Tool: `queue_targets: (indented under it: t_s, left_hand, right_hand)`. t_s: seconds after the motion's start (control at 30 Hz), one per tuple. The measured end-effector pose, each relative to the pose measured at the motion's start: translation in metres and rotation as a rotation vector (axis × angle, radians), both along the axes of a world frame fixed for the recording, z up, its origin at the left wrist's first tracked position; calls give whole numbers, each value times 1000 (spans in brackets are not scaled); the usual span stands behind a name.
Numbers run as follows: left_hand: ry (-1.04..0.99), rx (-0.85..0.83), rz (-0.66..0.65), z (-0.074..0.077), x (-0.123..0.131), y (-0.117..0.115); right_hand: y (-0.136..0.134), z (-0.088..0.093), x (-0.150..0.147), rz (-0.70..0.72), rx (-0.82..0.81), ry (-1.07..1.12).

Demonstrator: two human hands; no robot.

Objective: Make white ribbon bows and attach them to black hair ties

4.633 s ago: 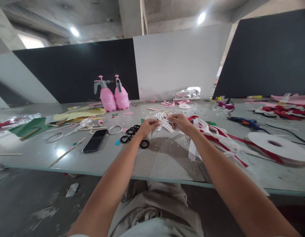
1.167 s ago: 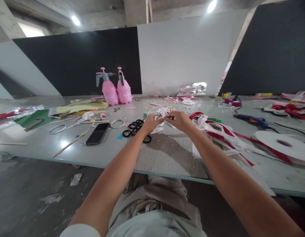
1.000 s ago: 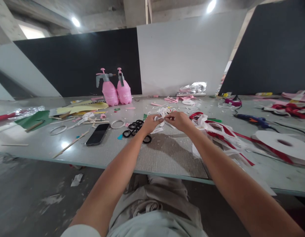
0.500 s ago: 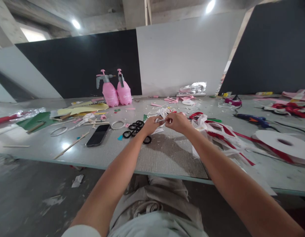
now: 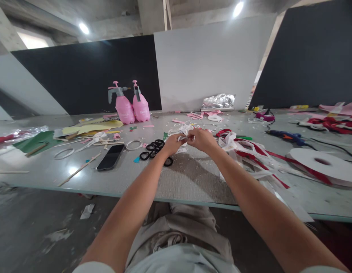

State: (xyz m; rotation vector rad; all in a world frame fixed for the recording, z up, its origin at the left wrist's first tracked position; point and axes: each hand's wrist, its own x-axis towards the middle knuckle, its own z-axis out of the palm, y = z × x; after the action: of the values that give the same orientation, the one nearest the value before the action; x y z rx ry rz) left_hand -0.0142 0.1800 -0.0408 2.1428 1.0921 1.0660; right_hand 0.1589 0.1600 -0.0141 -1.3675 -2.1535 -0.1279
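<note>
Over the middle of the table, my left hand [image 5: 175, 144] and my right hand [image 5: 201, 139] meet with fingers pinched around a thin white ribbon [image 5: 183, 138], mostly hidden by the fingers. A printed white end [image 5: 181, 151] hangs just below them. Behind the hands lies a small heap of white ribbon [image 5: 187, 128]. Several black rings [image 5: 151, 147] are clustered beside my left hand. Right of my right hand, red and white ribbons [image 5: 250, 149] lie tangled, and a red one runs toward a large white spool [image 5: 321, 161].
At left lie a black phone [image 5: 110, 157], white rings [image 5: 134, 144], thin sticks [image 5: 79, 169] and green sheet [image 5: 36, 142]. Two pink spray bottles [image 5: 133, 108] stand behind. A blue glue gun [image 5: 286, 137] with a cord is at right; crumpled foil [image 5: 218, 101] lies by the back panel.
The whole view has shifted slightly, so things appear a little further left. Both hands stay pinched together on the white ribbon, with only small finger movement.
</note>
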Motion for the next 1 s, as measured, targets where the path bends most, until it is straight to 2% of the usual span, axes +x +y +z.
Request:
queue_targets:
  t_s: [0.1, 0.2, 0.3, 0.37, 0.43, 0.57, 0.73, 1.0]
  left_hand:
    - [12, 4, -13, -1, -2, 0]
    - [2, 19, 45, -1, -4, 0]
    - [-54, 14, 73, -1, -5, 0]
    - [-85, 13, 71, 0, -4, 1]
    - [-105, 6, 65, 0, -3, 1]
    - [-138, -43, 17, 0, -3, 0]
    - [-147, -47, -25, 0, -3, -1]
    - [-124, 3, -17, 0, -4, -1]
  right_hand:
    - [11, -2, 20, -42, 44, 43]
    - [24, -5, 50, -162, 39, 165]
    - [29, -7, 65, -173, 33, 288]
    - [26, -5, 59, -101, 70, 327]
    - [19, -2, 44, 30, 92, 352]
    - [7, -1, 17, 250, 56, 346]
    - [7, -6, 12, 248, 29, 263]
    - [10, -8, 15, 188, 24, 282]
